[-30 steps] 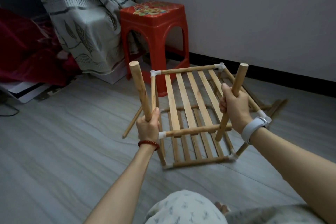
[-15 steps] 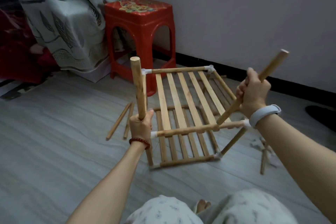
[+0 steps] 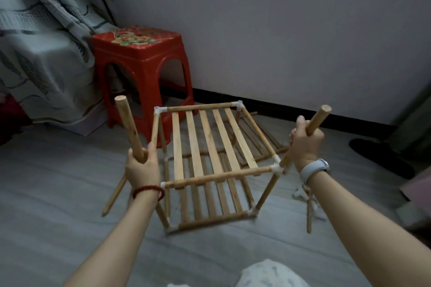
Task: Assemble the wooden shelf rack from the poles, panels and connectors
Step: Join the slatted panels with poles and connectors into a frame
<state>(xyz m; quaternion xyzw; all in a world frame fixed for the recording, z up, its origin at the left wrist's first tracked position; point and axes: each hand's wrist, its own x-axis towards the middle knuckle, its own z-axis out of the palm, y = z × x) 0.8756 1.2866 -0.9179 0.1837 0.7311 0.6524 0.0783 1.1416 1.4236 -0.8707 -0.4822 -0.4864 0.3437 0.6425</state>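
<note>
Head view, one entry.

Shelf rack (image 3: 210,165), part-built: two slatted panels joined by upright poles and white corner connectors, standing on the floor (image 3: 58,205) just ahead of the knees; kept low and close, likely so both near corners stay within reach.

Left hand (image 3: 142,165): fingers wrapped round left pole (image 3: 129,128), pole upright and slightly tilted, lower end near the front-left connector (image 3: 162,185); whether seated there, not clear, hand in the way.

Right hand (image 3: 306,144): clamped round right pole (image 3: 317,119), pole slanted outward, lower end meeting the front-right connector (image 3: 276,168); slant suggests an end being worked into its socket.

Loose poles (image 3: 114,196) on the floor left of the rack; spare panel (image 3: 254,137) flat behind it; more parts (image 3: 309,207) to the right, blurred.

Red stool (image 3: 142,72), curtain (image 3: 46,42), wall (image 3: 279,30) behind.
</note>
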